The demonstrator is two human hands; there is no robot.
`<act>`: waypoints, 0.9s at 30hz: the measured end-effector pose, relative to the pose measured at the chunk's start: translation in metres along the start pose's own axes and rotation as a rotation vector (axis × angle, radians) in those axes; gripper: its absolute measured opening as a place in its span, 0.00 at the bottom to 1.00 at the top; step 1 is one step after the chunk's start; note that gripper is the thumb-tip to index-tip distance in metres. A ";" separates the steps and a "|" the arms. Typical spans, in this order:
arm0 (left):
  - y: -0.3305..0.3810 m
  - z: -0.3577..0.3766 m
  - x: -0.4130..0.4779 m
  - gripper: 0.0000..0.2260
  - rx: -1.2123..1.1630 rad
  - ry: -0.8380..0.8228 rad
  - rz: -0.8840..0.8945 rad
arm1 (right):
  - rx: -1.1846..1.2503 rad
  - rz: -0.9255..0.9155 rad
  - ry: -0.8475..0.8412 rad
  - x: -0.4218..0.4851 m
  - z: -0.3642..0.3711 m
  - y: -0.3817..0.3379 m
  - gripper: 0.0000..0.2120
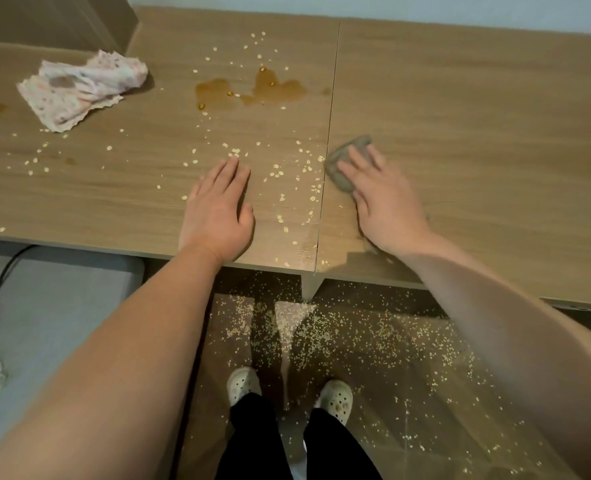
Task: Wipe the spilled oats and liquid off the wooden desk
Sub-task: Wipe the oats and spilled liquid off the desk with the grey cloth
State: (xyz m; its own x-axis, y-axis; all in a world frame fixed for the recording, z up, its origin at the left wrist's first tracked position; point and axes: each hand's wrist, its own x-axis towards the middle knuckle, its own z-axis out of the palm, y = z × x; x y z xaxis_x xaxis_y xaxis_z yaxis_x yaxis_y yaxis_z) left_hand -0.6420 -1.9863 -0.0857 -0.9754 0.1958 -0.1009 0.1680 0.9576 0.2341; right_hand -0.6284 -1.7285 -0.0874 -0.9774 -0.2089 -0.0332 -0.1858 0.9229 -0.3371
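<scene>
The right grip point(380, 199) presses a grey cloth point(334, 155) flat on the bench point(477, 116), fingers straight and spread. The left grip point(218, 209) lies flat, fingers together, holding nothing. Oats point(278, 174) scatter between the two grips; brown liquid point(263, 88) pools well beyond the left grip's fingertips, a crumpled pink cloth point(82, 88) farther left.

Dim, soft indoor light; wide-angle bending at edges, right hand point(384, 192) motion-blurred

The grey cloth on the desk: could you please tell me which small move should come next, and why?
Probably slide the grey cloth leftward: the right hand presses it flat, and loose oats lie on the desk just left of it.
</scene>
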 end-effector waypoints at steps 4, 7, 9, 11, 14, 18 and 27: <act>0.000 -0.001 -0.001 0.25 -0.010 -0.007 -0.003 | 0.100 0.000 -0.035 -0.030 -0.019 0.037 0.23; 0.001 -0.001 -0.001 0.26 -0.011 -0.010 0.002 | 0.048 0.430 0.203 -0.046 -0.011 0.038 0.24; 0.000 -0.001 -0.001 0.26 -0.012 0.000 0.005 | -0.062 0.635 0.243 -0.048 0.003 0.013 0.26; -0.001 -0.001 -0.001 0.26 0.000 -0.002 0.009 | -0.125 0.675 0.207 -0.045 0.017 -0.021 0.29; -0.001 -0.001 -0.001 0.26 0.018 -0.014 0.015 | -0.159 0.599 0.112 -0.030 0.036 -0.068 0.32; -0.001 -0.001 -0.001 0.26 0.047 -0.027 0.032 | -0.123 0.452 0.066 -0.021 0.043 -0.092 0.30; -0.007 -0.004 0.002 0.27 0.029 -0.078 0.082 | -0.079 0.813 0.287 -0.047 0.030 -0.062 0.26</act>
State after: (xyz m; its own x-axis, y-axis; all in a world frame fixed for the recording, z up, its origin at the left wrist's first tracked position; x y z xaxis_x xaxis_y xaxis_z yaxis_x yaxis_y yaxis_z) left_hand -0.6452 -1.9935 -0.0840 -0.9444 0.2885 -0.1580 0.2519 0.9432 0.2167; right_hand -0.5681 -1.7851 -0.0929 -0.7956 0.6058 0.0068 0.5861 0.7724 -0.2447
